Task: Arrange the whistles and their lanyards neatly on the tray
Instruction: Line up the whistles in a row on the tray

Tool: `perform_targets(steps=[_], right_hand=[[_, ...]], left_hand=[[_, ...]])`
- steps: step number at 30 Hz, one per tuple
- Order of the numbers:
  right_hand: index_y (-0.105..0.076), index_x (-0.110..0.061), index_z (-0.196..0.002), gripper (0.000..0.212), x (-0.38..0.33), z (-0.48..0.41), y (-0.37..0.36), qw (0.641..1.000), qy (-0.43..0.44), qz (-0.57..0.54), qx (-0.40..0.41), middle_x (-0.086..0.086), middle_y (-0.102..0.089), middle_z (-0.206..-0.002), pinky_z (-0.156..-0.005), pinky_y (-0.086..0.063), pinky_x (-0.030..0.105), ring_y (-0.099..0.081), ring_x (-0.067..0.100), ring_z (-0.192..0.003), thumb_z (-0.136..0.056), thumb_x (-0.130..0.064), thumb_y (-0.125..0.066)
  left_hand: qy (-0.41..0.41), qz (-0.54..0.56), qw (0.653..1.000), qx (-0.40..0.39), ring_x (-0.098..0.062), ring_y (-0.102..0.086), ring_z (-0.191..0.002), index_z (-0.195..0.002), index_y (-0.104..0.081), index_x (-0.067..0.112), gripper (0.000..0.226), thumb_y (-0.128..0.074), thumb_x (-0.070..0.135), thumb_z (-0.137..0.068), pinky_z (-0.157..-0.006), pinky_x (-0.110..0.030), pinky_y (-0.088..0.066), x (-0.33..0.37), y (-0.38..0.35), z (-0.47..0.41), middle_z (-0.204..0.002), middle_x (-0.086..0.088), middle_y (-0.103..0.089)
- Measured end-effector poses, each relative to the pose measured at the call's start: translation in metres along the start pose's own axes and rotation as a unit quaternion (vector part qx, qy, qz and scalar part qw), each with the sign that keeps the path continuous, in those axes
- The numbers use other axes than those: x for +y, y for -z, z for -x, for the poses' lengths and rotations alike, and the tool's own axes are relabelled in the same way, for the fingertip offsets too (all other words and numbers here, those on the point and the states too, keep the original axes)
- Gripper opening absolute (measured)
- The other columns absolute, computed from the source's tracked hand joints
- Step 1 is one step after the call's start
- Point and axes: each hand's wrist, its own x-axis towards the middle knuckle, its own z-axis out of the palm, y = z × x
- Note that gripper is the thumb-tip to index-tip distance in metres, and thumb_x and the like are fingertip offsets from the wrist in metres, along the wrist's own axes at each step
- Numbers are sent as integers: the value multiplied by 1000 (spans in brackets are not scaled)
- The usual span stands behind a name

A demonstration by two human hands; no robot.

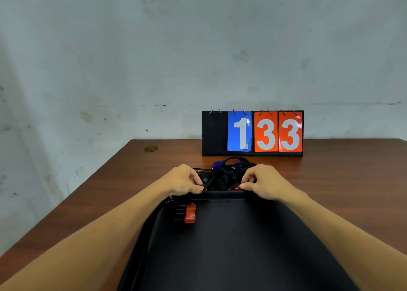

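The black tray (pixel 242 257) lies closest, running away across the table (pixel 341 180), with both forearms stretched out over its side rims. In the tray's far left corner sits a red whistle (pixel 189 213), and its black lanyard (pixel 179 212) lies folded in a tight stack touching the whistle's left side.

Just past the tray's far rim is a tangled pile (pixel 224 174) of black lanyards and whistles, with a blue whistle (pixel 217 164) showing at the far side of the pile. The left hand (pixel 184 180) hovers at the rim's left part, fingers curled, thumb and forefinger pinching a black cord (pixel 207 183) that runs up into the pile. The right hand (pixel 262 181) is at the rim's right part, fingers curled too, fingertips pinched on a second red whistle (pixel 236 187), which is mostly hidden.

Well beyond the tray, against the wall (pixel 154 48), stands a scoreboard (pixel 214 134) showing a blue 1 and an orange 33. A brass disc (pixel 150 148) is set in the table far left of it.
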Motion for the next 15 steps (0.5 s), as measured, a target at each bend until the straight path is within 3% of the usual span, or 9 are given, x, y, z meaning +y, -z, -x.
perform_targets(steps=[4,10,15], right_hand=[[-70,-18,-98,17,-1,4,-1,999,-4,18,46,-7,-51,-94,-77,-39,20,-51,9,-89,-86,-30,-67],[-67,-18,-100,22,-2,12,4,993,23,43,106,-6,-48,-101,-78,-39,18,-48,7,-91,-87,-36,-65],[-60,-17,-105,21,-7,13,2,990,39,45,131,-5,-49,-104,-77,-39,15,-46,6,-91,-91,-32,-59]], left_hand=[[3,32,998,55,-11,-61,-80,-84,-72,16,14,-80,25,-75,-75,-20,-43,-2,-2,0,-81,2,-68],[5,-60,993,104,-19,-63,-91,-69,-58,27,20,-75,27,-80,-86,-34,-49,-2,-2,1,-75,12,-59],[9,-152,975,164,-19,-57,-102,-87,-51,27,11,-59,30,-92,-95,-37,-30,4,2,8,-88,10,-56]])
